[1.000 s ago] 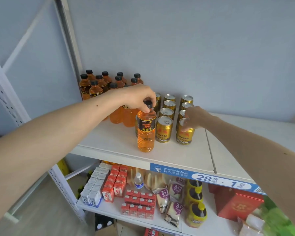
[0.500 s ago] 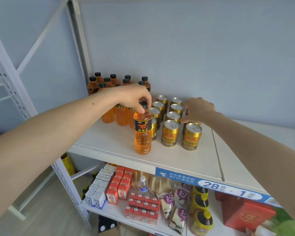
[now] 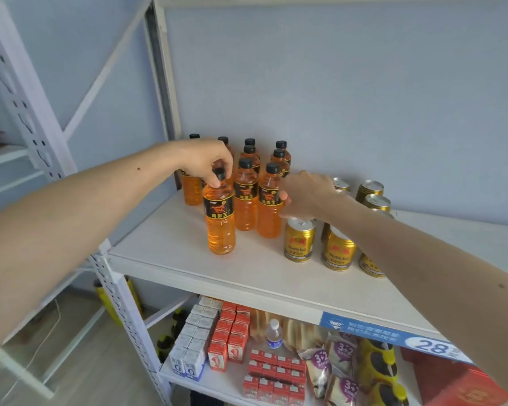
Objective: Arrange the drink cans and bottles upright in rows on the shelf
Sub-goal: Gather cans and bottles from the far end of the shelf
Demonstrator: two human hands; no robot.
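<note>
Several orange drink bottles with black caps stand upright in rows at the back left of the white shelf board (image 3: pixel 170 247). My left hand (image 3: pixel 206 161) pinches the cap of the front-left bottle (image 3: pixel 220 227), which stands upright on the board. My right hand (image 3: pixel 308 194) reaches left over the gold cans, and its fingertips touch the right side of the front-right bottle (image 3: pixel 269 209). Gold cans stand upright to the right, with a front can (image 3: pixel 299 243) and a second can (image 3: pixel 338 252) in plain view. My right forearm hides some of the cans behind.
A perforated white upright (image 3: pixel 115 291) frames the shelf's left front corner. A blue price strip (image 3: pixel 393 335) runs along the front edge. The lower shelf holds small cartons (image 3: pixel 217 335), snack bags (image 3: pixel 335 373), yellow bottles (image 3: pixel 379 364) and a red box (image 3: pixel 467 385).
My left hand carried the bottle left, away from the cans, to the front of the bottle rows. My right hand left the cans and moved left to a bottle.
</note>
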